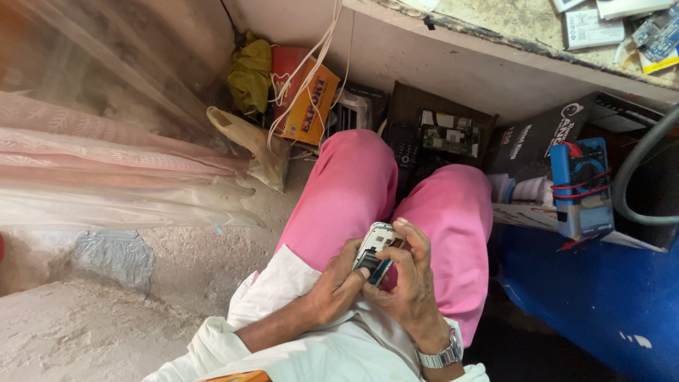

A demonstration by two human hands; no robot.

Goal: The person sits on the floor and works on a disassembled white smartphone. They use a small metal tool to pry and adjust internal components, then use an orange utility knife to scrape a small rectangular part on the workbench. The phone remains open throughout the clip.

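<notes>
Both your left hand (338, 286) and right hand (404, 283) grip a small white mobile phone (373, 252), back cover already off, internals exposed; reassembly remains undone above your pink-trousered lap (453, 212).

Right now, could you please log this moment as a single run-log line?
left hand: grips small phone | right hand: on phone, thumb at its top | phone: back open, over pink-trousered lap
</notes>
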